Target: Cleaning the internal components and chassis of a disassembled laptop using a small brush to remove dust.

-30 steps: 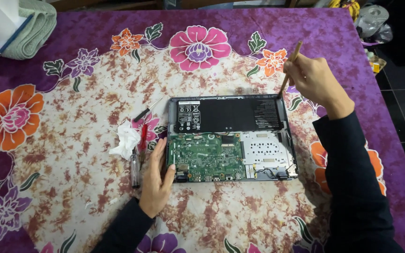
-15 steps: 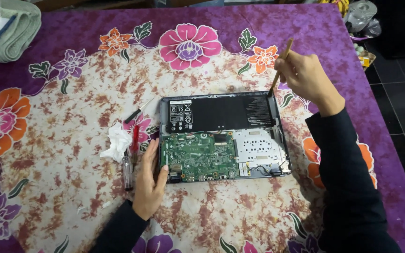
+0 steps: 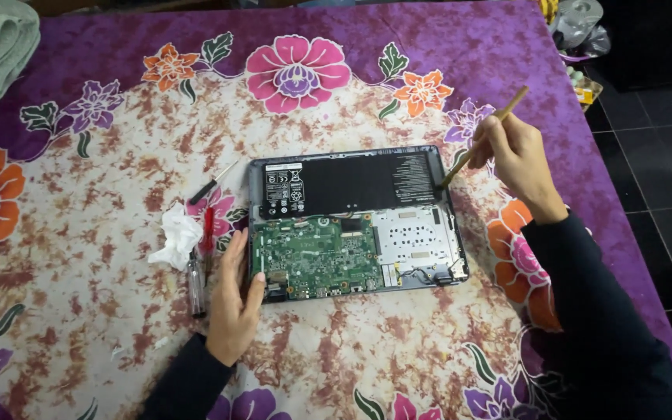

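an opened laptop (image 3: 355,225) is seen at centre frame, steadied at its lower left edge by the left hand (image 3: 235,299), fingers flat and spread. the right hand (image 3: 511,155), fingers pinched on a thin brush (image 3: 480,140), has been lowered from half a second earlier, its tip now set at the battery's (image 3: 348,183) right end, suggesting dusting under way.

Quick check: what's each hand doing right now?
Left hand: open, flat against the opened laptop's left edge.
Right hand: closed on a thin brush.

You see a white rectangular label (image 3: 284,189) at the black battery's (image 3: 349,184) left end; fainter grey print (image 3: 411,170) marks its right end.
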